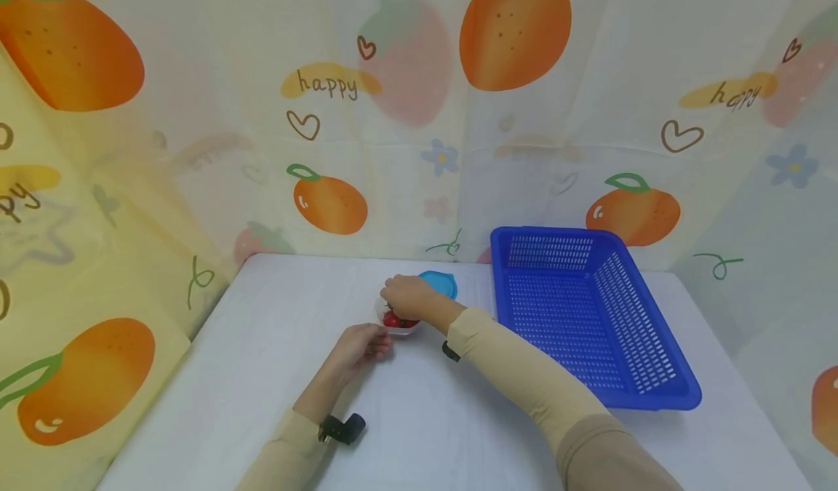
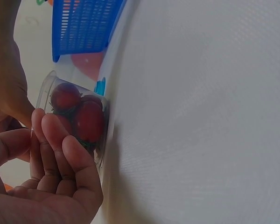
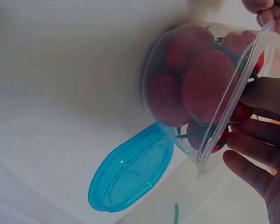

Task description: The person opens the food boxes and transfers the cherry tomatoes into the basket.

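A clear plastic container (image 3: 151, 70) stands on the white table, filled with several small red tomatoes (image 3: 210, 86) with green stems. At its near left side in the head view, my left hand (image 1: 356, 349) pinches the container's rim between thumb and fingers. From above, my right hand (image 1: 412, 296) reaches into the opening. Its thumb and fingers close around a tomato (image 3: 242, 112) near the rim, as the right wrist view shows. Just behind the container lies a translucent blue lid (image 3: 130, 172), partly covered by the right hand in the head view.
A large blue perforated basket (image 1: 556, 309) stands on the right of the table, beyond my right forearm. A fruit-printed cloth (image 1: 406, 185) hangs behind the white table (image 1: 262, 331) and along its sides.
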`<action>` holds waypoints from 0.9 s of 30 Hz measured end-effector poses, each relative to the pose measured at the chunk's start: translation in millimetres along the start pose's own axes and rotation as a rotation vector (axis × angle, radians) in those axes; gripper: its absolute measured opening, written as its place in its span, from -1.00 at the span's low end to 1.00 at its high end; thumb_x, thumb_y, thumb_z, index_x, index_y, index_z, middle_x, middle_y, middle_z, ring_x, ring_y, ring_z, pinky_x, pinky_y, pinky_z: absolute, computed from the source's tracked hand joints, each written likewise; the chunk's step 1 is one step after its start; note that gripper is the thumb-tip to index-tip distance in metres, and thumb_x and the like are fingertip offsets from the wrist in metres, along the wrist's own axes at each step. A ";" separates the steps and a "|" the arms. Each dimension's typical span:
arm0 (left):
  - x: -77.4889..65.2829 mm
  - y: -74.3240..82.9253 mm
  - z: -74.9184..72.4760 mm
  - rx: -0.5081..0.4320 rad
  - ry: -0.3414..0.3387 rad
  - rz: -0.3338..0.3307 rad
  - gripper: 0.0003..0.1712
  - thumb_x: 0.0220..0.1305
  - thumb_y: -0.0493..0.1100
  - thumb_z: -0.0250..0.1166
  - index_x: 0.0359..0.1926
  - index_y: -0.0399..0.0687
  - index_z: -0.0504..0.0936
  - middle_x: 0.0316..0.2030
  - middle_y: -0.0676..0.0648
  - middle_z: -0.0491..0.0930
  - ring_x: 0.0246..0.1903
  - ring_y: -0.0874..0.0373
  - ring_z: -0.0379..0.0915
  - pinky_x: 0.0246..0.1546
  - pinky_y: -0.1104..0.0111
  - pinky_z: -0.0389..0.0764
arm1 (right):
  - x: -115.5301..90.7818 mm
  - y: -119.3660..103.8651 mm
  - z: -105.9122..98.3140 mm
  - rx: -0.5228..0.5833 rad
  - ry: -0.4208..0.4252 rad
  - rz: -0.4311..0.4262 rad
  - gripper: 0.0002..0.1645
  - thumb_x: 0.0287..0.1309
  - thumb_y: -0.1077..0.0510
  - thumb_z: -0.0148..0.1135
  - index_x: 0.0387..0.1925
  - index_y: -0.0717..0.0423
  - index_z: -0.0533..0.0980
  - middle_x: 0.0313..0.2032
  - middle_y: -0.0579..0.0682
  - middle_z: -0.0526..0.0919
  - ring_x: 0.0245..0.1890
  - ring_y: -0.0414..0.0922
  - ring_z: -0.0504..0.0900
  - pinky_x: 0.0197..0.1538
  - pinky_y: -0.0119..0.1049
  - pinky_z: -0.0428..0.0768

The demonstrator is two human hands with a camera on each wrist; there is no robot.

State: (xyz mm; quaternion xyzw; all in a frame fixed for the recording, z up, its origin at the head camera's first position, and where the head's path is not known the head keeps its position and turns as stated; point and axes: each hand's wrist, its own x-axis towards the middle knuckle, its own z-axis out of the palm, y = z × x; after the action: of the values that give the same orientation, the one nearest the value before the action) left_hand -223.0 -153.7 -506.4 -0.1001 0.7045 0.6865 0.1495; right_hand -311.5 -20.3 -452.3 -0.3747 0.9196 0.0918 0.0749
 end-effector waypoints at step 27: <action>2.8 -4.4 0.3 0.001 -0.001 -0.006 -0.66 0.38 -0.20 0.05 -0.06 -0.45 0.54 -0.40 -0.09 0.64 -0.41 0.18 0.55 -0.30 0.42 0.57 | -30.3 34.9 -36.7 0.423 0.105 0.037 -0.76 0.23 0.08 0.26 -0.10 0.05 0.63 -0.20 -0.06 0.66 -0.20 -0.18 0.57 0.00 -0.34 0.60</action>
State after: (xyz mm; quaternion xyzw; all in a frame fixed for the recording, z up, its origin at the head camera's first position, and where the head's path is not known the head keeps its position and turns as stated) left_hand -224.1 -153.4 -511.5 -0.1018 0.7045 0.6857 0.1518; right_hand -317.1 16.4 -406.4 -0.3379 0.9277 -0.1212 0.1022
